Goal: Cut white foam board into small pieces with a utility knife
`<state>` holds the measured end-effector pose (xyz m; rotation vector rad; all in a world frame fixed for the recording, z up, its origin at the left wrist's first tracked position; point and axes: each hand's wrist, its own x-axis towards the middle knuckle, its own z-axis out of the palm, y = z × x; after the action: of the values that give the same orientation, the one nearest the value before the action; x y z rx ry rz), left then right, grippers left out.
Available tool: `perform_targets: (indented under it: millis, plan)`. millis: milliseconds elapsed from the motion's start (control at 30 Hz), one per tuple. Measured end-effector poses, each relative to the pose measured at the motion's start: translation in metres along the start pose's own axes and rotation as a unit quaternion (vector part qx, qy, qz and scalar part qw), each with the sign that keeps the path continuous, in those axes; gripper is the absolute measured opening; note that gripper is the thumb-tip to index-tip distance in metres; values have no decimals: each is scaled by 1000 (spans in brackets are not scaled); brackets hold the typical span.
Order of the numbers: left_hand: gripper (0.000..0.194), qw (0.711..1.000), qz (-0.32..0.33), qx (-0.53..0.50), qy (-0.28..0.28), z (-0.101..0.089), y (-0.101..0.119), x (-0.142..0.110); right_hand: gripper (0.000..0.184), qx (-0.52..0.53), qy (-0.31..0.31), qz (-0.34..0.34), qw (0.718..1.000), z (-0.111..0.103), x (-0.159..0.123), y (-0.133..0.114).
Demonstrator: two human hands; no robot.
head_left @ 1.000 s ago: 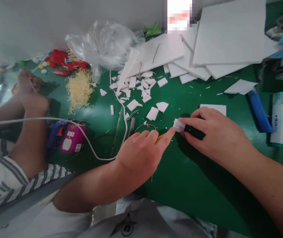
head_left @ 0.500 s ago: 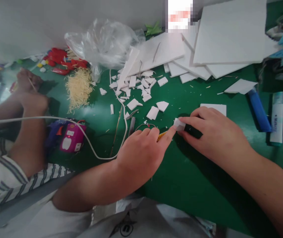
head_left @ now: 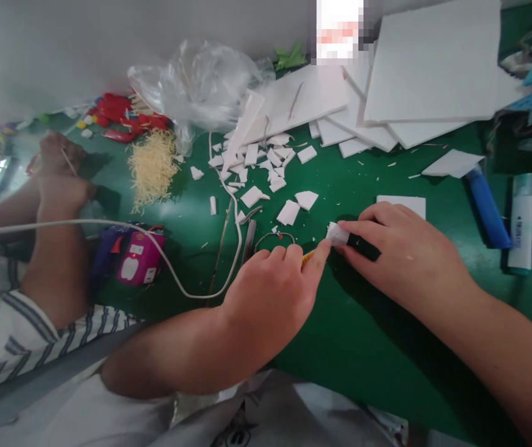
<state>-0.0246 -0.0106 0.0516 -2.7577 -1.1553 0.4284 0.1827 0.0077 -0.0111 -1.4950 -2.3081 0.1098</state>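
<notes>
My left hand (head_left: 275,279) is closed around a slim yellow tool (head_left: 308,256). The fist hides most of it, so its kind does not show. Its index finger stretches right and touches a small white foam piece (head_left: 338,234). From the other side, the thumb and fingers of my right hand (head_left: 389,239) pinch that piece. A black block-like object (head_left: 362,246) lies between the right thumb and fingers, against the foam piece; whether the two are joined I cannot tell. A flat white foam square (head_left: 408,205) lies just behind my right hand.
Foam scraps (head_left: 272,164) and stacked white foam sheets (head_left: 433,68) lie at the back. A white cable (head_left: 179,282) loops past my left arm. Left are a pink box (head_left: 142,262), shredded straw (head_left: 153,167) and another person's hands (head_left: 63,158). Right are a blue tool (head_left: 489,208) and a glue tube (head_left: 521,223).
My left hand has shifted very slightly, and less of the yellow tool shows. My right hand keeps its pinch in place. The camera view has moved slightly.
</notes>
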Motion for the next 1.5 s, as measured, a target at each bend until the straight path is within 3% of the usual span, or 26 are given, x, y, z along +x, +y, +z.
perform_targets:
  millis: [933, 1167, 1267, 1367, 1433, 1500]
  plan:
    - [59, 1000, 2, 9, -16, 2, -14, -16, 27, 15, 8, -1, 1000, -3, -1, 2]
    - [61, 995, 36, -49, -85, 4, -16, -11, 26, 27, 29, 20, 999, -14, -2, -3]
    - [52, 991, 34, -115, -54, 8, -19, -8, 24, 31, 54, 24, 998, -15, -3, -5]
    - [37, 965, 10, -251, 72, 15, -26, -4, 21, 47, 103, -24, 993, -15, -4, -5]
    - [25, 913, -23, -376, 153, 18, -30, 1, 21, 50, 132, -66, 988, -16, -3, -5]
    - [15, 845, -67, -503, 167, 20, -32, 9, 23, 51, 142, -101, 983, -18, -2, -5]
